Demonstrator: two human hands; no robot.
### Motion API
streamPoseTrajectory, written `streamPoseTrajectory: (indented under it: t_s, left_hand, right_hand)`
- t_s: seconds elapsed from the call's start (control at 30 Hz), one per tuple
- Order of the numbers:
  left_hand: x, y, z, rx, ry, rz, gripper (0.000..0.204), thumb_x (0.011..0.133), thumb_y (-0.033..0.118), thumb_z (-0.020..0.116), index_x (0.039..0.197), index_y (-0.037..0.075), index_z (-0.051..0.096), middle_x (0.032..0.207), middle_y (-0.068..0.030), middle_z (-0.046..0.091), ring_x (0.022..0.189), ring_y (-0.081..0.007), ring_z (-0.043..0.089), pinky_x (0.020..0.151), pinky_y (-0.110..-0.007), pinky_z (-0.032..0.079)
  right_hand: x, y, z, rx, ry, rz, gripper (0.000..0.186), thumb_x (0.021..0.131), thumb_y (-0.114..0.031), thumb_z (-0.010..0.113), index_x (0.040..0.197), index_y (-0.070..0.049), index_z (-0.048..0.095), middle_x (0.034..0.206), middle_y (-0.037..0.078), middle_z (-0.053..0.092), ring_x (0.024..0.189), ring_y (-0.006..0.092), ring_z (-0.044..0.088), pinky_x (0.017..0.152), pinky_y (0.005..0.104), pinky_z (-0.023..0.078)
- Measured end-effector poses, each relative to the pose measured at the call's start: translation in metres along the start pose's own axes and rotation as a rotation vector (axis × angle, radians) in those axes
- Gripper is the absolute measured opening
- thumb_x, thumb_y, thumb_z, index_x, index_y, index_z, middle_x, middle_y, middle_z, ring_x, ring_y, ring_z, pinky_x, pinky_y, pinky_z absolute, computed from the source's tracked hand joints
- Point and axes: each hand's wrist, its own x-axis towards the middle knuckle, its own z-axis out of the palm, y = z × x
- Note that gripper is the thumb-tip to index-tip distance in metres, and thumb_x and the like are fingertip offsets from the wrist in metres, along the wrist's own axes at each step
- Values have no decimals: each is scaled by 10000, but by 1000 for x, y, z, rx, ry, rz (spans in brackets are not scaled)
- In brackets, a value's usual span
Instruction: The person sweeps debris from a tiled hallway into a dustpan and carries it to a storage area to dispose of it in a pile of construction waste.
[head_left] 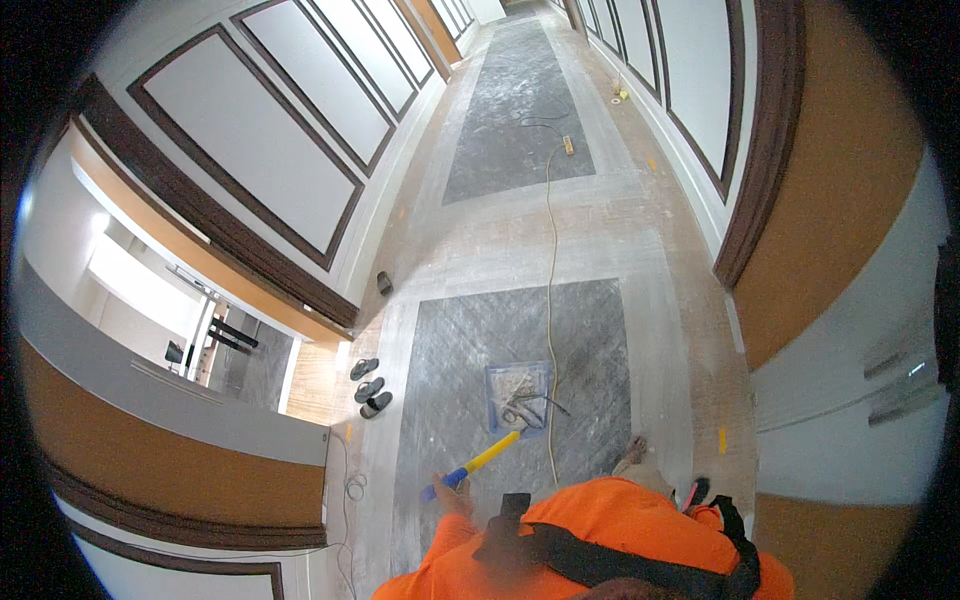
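Note:
My left hand (455, 492) is closed around a tool with a yellow shaft and blue grip (485, 457). Its far end reaches the near edge of a shallow blue tray (490, 400); I cannot make out what sort of head it has. Inside the tray lie pale material and grey pieces (522, 398), too small to name. A dark, thin piece sticks out over the tray's right side. On the right, near my orange sleeve, is a black and reddish object (697, 491). My right hand does not show clearly there, and its fingers cannot be made out.
A pale cable (551, 290) runs down the corridor past the tray to a yellow power strip (568, 146). Several dark sandals (369, 389) lie by the left doorway. Thin wire (354, 487) loops along the left wall. My bare foot (636, 447) is right of the tray.

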Motion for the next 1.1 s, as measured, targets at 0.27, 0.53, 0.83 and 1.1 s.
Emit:
streamPoseTrajectory:
  t_s: [0.27,0.53,0.83,1.1]
  left_hand:
    - [20,-17,120,-104,80,125,687,784,628,576,1163,75,426,1048,-66,448,918,-222,479,832,-375,429]
    - [138,-15,262,-134,127,152,637,800,612,573,1127,83,438,1054,-68,452,947,-238,483,891,-399,402]
    - [267,41,471,-127,56,79,698,797,623,567,1187,62,424,1076,-89,446,967,-241,478,913,-398,402]
    - [362,76,668,-193,50,59,688,794,583,609,1178,41,430,1093,-99,439,964,-244,491,871,-368,442]
  right_hand:
    - [75,10,-154,-105,44,38,284,821,-377,583,969,-158,687,1029,80,656,880,315,639,663,495,514]
    - [153,-50,-303,-252,-82,38,290,829,-384,579,970,-155,690,1055,85,649,894,321,637,662,504,515]
    - [157,-192,-529,-82,342,-131,352,852,-385,527,1044,-123,661,1084,108,640,964,336,617,757,498,505]
    - [250,-342,-707,-327,-185,-193,198,776,-259,604,906,-169,724,1029,79,666,913,308,626,759,448,487]
